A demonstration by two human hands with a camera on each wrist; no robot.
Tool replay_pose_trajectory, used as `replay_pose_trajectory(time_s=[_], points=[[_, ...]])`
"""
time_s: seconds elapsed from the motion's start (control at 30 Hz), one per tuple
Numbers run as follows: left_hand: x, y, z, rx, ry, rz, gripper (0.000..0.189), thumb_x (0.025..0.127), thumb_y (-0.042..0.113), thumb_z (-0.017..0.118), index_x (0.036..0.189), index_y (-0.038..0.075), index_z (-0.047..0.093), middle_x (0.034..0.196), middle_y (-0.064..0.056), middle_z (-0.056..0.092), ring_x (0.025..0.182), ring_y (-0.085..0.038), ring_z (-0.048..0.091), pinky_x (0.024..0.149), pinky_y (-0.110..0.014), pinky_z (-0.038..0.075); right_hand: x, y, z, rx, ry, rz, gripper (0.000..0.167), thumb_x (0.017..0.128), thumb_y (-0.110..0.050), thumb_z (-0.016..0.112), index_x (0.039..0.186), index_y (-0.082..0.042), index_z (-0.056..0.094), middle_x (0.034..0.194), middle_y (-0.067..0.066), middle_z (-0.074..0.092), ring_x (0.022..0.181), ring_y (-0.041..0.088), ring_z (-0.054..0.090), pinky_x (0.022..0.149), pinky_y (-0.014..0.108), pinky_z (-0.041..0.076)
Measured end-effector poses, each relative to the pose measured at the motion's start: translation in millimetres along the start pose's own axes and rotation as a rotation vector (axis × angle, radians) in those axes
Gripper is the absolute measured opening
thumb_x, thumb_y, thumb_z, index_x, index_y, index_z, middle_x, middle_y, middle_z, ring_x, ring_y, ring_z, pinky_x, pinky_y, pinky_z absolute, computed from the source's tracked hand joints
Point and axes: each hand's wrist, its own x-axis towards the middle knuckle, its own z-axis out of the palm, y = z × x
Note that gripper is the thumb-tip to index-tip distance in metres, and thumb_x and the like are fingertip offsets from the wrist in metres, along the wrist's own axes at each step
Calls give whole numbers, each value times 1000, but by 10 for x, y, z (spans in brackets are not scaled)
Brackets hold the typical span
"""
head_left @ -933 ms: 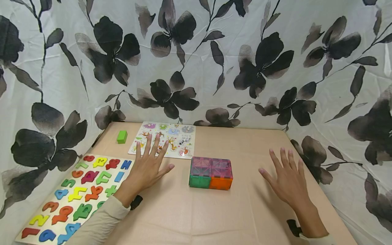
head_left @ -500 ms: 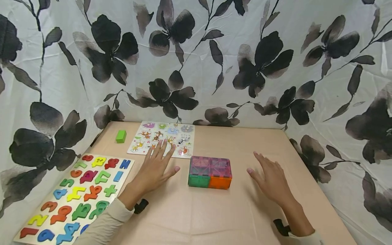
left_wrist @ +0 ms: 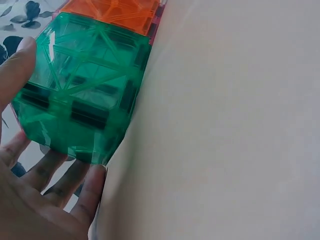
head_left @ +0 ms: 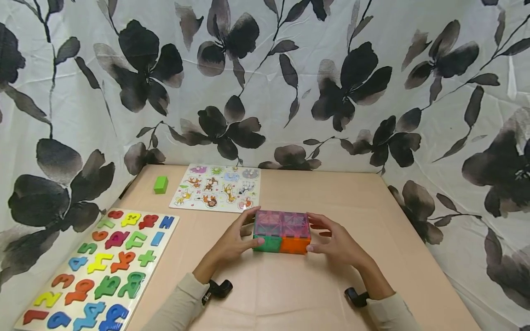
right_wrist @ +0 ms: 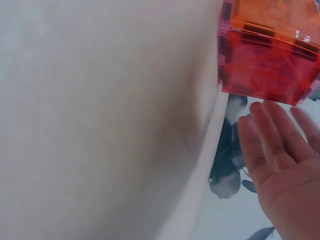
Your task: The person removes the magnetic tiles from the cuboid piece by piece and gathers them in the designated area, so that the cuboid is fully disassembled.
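A block of translucent magnetic tiles [head_left: 281,232] stands on the table, purple on top, green and orange in front. My left hand [head_left: 232,241] holds its left end, thumb over the green front and fingers at the side. In the left wrist view, the green tile [left_wrist: 87,75] lies between thumb and fingertips. At the other end is my right hand [head_left: 341,241], fingers near the far right corner and thumb by the orange front edge. The right wrist view has its fairly straight fingers beside the red end tile [right_wrist: 270,67]; whether they touch it is hard to tell.
A board of colourful numbers and letters [head_left: 155,271] lies at the left. Behind the block is an animal picture board [head_left: 215,188], with a small green block [head_left: 160,185] left of it. Floral cloth [head_left: 290,82] hangs behind the table [head_left: 331,193].
Both hands have come inward from either side to the tile block. My left hand has left the animal board's front and now holds the block's left end. The block has stayed in place.
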Motion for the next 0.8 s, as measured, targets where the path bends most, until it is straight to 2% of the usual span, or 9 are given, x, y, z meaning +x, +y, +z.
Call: replay_pose_trajectory(time_s=[0.13, 0.27, 0.47, 0.67, 0.8], points=[[12, -53, 15, -19, 22, 12, 87, 94, 16, 82, 164, 34, 32, 165, -14, 42, 137, -40, 61, 114, -51, 52, 83, 74, 8, 78, 16, 8, 80, 83, -31, 93, 152, -22, 52, 150, 7, 61, 138, 33, 59, 114, 58, 50], [12, -60, 13, -24, 21, 8, 87, 94, 17, 83, 164, 34, 33, 164, -14, 42, 135, -39, 63, 110, -49, 55, 133, 103, 3, 95, 32, 12, 75, 80, -30, 96, 143, -20, 57, 145, 6, 63, 133, 31, 61, 113, 57, 51], [14, -60, 2, -44, 20, 7, 87, 95, 15, 82, 165, 27, 32, 163, -17, 42, 135, -41, 63, 108, -48, 57, 197, 113, -12, 99, 30, -1, 74, 78, -27, 97, 138, -19, 55, 138, 6, 65, 129, 30, 62, 112, 56, 53], [11, -51, -6, -31, 37, -20, 88, 93, 16, 84, 162, 35, 35, 163, -14, 44, 134, -39, 63, 113, -51, 52, 252, 166, -20, 150, -21, 1, 76, 78, -25, 97, 139, -19, 51, 140, 9, 59, 132, 33, 58, 115, 58, 50], [10, -64, 1, -32, 36, -21, 87, 93, 16, 84, 162, 36, 35, 162, -14, 44, 135, -39, 62, 115, -53, 51, 301, 220, -33, 191, -74, -3, 76, 79, -23, 96, 136, -17, 47, 135, 12, 57, 127, 35, 57, 112, 59, 51]])
